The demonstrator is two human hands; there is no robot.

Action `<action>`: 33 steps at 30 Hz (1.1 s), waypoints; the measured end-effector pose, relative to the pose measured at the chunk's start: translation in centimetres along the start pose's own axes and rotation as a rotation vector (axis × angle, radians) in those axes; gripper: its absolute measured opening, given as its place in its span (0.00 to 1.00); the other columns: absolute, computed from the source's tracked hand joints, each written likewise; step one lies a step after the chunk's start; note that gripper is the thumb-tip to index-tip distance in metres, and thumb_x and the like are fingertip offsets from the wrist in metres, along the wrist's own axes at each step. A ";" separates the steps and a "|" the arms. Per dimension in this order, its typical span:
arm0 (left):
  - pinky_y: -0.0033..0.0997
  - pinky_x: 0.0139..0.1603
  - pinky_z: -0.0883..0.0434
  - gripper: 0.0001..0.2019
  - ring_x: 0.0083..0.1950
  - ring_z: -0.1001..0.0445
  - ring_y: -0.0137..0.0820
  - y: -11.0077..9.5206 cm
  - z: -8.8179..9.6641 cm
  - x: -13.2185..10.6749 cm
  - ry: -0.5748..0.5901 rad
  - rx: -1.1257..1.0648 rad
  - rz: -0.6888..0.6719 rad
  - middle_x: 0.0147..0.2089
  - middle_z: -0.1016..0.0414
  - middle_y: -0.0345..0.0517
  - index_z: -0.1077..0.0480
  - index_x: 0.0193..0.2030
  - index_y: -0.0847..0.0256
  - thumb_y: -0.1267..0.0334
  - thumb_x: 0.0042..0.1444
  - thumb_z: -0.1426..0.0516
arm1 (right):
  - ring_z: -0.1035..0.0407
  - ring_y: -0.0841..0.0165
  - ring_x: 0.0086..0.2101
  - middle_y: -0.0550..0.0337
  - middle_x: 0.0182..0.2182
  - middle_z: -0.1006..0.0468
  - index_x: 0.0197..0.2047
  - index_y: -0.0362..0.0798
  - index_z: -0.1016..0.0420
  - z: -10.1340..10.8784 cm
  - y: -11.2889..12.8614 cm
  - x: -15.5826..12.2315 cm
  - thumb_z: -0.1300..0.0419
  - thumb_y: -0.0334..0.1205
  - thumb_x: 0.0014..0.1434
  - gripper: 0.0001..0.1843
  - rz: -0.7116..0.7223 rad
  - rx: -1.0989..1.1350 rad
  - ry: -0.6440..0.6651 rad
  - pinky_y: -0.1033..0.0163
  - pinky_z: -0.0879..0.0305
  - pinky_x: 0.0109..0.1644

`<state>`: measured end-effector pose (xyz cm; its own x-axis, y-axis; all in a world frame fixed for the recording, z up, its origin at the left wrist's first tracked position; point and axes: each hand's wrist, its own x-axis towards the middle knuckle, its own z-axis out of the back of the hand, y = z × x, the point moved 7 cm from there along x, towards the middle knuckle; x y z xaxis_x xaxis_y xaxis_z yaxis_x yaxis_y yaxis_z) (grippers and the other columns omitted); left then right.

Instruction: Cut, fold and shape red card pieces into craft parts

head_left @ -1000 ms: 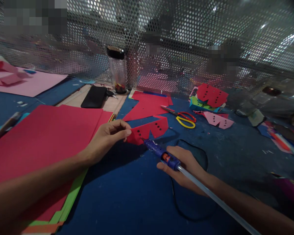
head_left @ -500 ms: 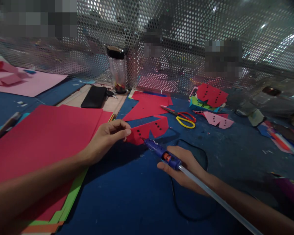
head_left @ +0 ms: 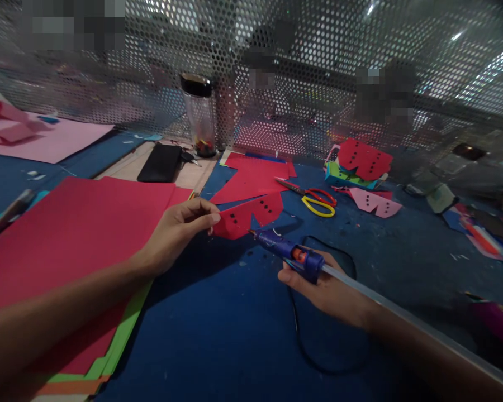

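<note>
Blue-violet plastic glue gun (head_left: 276, 244): swung flatter than half a second ago, its rear shifted right.
Right hand (head_left: 329, 290): curled around the gun, fingers partly hidden.
Left hand (head_left: 178, 231): thumb and fingertips pinching the left end of a notched, black-dotted red paper piece (head_left: 243, 220).
Red paper piece: above the blue tabletop (head_left: 218, 335), nozzle at its lower edge; contact unclear.

A papercraft workspace, by its glue gun (head_left: 286, 249), scissors (head_left: 304, 194), stacked coloured paper (head_left: 79, 240) and blue worktable (head_left: 218, 329).

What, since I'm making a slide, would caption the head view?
Left hand holds a notched red paper piece; right hand grips a blue glue gun.
</note>
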<state>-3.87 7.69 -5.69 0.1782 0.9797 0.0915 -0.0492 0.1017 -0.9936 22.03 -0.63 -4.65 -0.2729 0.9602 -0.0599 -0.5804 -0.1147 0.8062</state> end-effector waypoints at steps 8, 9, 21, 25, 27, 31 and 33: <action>0.27 0.34 0.37 0.05 0.31 0.33 0.26 0.1 1.1 0.5 -0.094 -0.078 0.001 0.31 0.29 0.39 0.24 0.34 0.60 0.63 0.55 0.34 | 0.23 0.56 0.45 0.56 0.42 0.17 0.44 0.54 0.20 1.2 -1.8 0.0 0.38 0.63 0.60 0.22 -0.110 -0.044 0.038 0.51 0.26 0.49; 0.27 0.33 0.37 0.05 0.31 0.33 0.26 0.0 1.1 0.5 -0.105 -0.084 0.004 0.31 0.29 0.39 0.24 0.33 0.60 0.63 0.54 0.34 | 0.23 0.57 0.45 0.56 0.42 0.17 0.45 0.54 0.20 1.3 -1.7 0.1 0.38 0.62 0.61 0.22 -0.087 -0.050 0.058 0.51 0.26 0.50; 0.25 0.32 0.35 0.04 0.31 0.32 0.24 -0.1 1.5 0.6 -0.165 -0.141 0.040 0.31 0.29 0.40 0.25 0.31 0.62 0.67 0.53 0.35 | 0.23 0.59 0.38 0.56 0.37 0.18 0.40 0.52 0.20 0.9 -1.2 0.2 0.41 0.59 0.65 0.20 -0.014 -0.286 0.207 0.56 0.29 0.42; 0.24 0.32 0.35 0.04 0.30 0.33 0.24 -0.3 1.3 0.5 -0.160 -0.141 0.044 0.31 0.29 0.40 0.25 0.31 0.63 0.67 0.53 0.35 | 0.26 0.63 0.33 0.57 0.33 0.20 0.35 0.51 0.22 0.8 -1.1 0.2 0.41 0.61 0.64 0.21 -0.011 -0.296 0.205 0.60 0.30 0.38; 0.24 0.32 0.34 0.04 0.31 0.33 0.24 -0.4 1.2 0.5 -0.155 -0.138 0.043 0.32 0.29 0.40 0.25 0.31 0.63 0.67 0.53 0.35 | 0.26 0.64 0.31 0.58 0.32 0.21 0.34 0.51 0.23 0.8 -1.0 0.2 0.41 0.61 0.64 0.21 -0.001 -0.286 0.200 0.62 0.31 0.35; 0.24 0.32 0.35 0.04 0.31 0.33 0.24 -0.3 1.2 0.6 -0.136 -0.131 0.038 0.32 0.29 0.40 0.25 0.32 0.63 0.67 0.55 0.35 | 0.28 0.65 0.30 0.59 0.30 0.22 0.33 0.52 0.24 0.7 -0.7 0.2 0.40 0.60 0.64 0.21 0.035 -0.278 0.177 0.63 0.33 0.33; 0.25 0.32 0.35 0.03 0.32 0.33 0.24 -0.2 1.3 0.6 -0.136 -0.127 0.036 0.32 0.29 0.40 0.25 0.32 0.62 0.67 0.55 0.35 | 0.28 0.66 0.29 0.60 0.29 0.22 0.32 0.51 0.25 0.6 -0.4 0.2 0.40 0.60 0.64 0.20 0.041 -0.281 0.179 0.63 0.35 0.31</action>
<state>-5.00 8.46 -5.33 0.0433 0.9975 0.0553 0.0728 0.0521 -0.9960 22.67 -0.20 -4.67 -0.4160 0.8963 -0.1533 -0.7483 -0.2417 0.6177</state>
